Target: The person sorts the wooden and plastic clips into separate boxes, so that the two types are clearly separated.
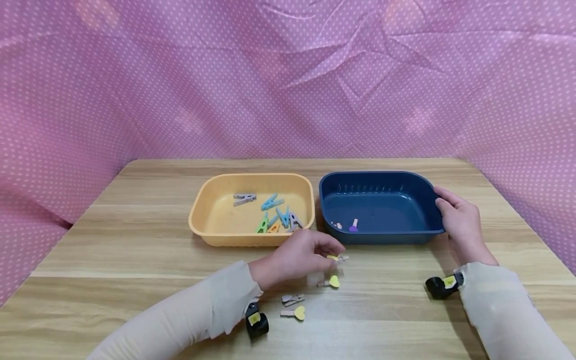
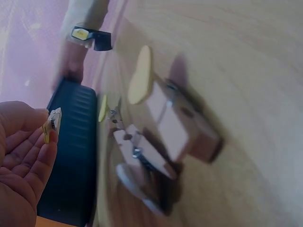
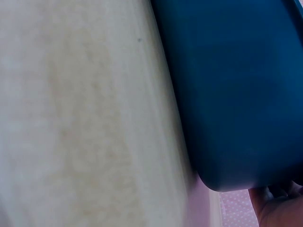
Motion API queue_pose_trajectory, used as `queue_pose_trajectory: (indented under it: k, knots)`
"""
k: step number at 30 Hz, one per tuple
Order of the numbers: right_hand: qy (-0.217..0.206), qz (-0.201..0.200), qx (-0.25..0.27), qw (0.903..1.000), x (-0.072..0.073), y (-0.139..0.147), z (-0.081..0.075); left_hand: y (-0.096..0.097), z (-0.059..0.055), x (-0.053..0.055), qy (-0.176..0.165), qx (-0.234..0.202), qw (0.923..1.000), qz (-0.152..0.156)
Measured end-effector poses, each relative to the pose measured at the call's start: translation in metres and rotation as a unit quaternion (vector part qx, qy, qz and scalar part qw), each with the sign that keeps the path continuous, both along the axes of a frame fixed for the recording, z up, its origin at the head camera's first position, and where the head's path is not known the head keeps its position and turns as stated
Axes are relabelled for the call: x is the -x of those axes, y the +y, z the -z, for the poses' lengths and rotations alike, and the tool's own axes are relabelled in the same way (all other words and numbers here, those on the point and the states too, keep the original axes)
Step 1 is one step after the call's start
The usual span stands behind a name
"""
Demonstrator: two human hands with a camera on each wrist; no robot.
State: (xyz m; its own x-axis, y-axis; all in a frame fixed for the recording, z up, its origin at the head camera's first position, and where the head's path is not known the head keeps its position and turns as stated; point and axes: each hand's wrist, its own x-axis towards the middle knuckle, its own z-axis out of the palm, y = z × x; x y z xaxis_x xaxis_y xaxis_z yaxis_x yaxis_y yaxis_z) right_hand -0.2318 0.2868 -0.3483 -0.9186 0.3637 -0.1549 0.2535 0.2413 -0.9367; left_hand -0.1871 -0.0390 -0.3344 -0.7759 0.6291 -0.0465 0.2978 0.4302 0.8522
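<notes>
Yellow-topped clothespin [image 1: 340, 258] sits pinched in our left hand [image 1: 300, 255], near the blue tray [image 1: 382, 239] our right hand [image 1: 463, 227] grips. If our pinch slackens, it could drop onto the table [image 1: 382, 305].

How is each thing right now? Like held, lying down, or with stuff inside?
Left hand: pinching a small peg
Right hand: holding the blue tub by its edge
Blue tub: purple-tipped peg inside
Yellow tub: colourful pegs inside
Three loose pegs: lying on the table
Pink cloth: hanging, creased
</notes>
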Motion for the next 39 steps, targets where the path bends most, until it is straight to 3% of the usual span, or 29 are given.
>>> queue_pose_trajectory:
  k: [3, 12, 39]
  knots:
    - [0.000, -0.001, 0.000, 1.0000, 0.000, 0.000, 0.001, 0.000, -0.003, -0.001, -0.006, -0.019, 0.9998, -0.006]
    - [0.005, -0.003, 0.011, 0.9999, 0.000, -0.001, 0.001, 0.002, -0.008, 0.000, 0.018, -0.068, 0.9970, -0.031]
    - [0.008, 0.002, -0.019, 0.9998, 0.003, 0.002, 0.003, 0.009, -0.015, 0.006, 0.062, -0.147, 0.9803, -0.117]
